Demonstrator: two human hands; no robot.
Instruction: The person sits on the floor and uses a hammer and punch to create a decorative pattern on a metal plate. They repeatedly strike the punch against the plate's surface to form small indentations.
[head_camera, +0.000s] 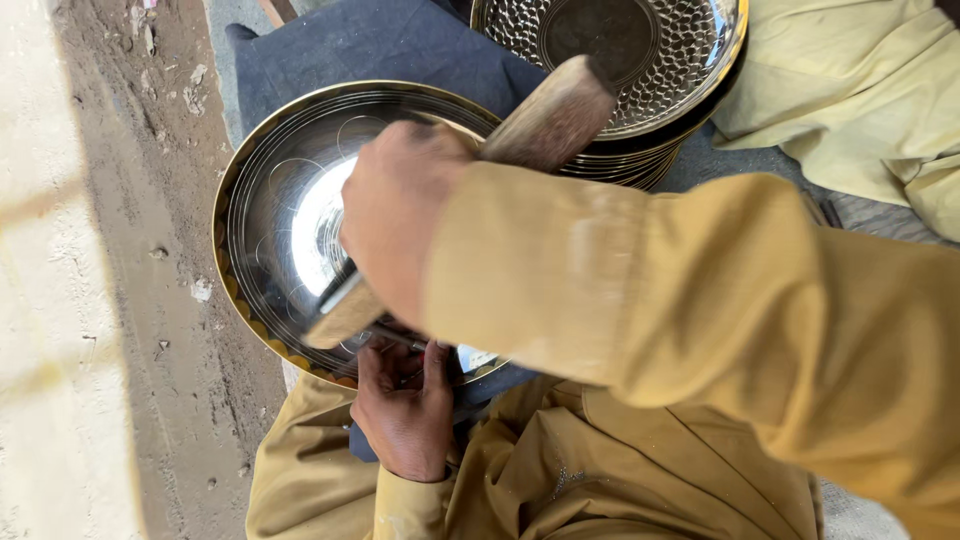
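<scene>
Gripping a wooden mallet (545, 125) with closed fingers, the right hand (395, 215) is at frame centre; the left hand (405, 410) pinches the metal bowl (275, 200) rim below.

Mustard-yellow long sleeves on both arms, matching loose yellow garment over the lap, 2 bare hands

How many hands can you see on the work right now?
2. The right hand grips a wooden mallet handle over the shiny metal plate. The left hand presses at the plate's near rim, its fingertips partly hidden.
</scene>
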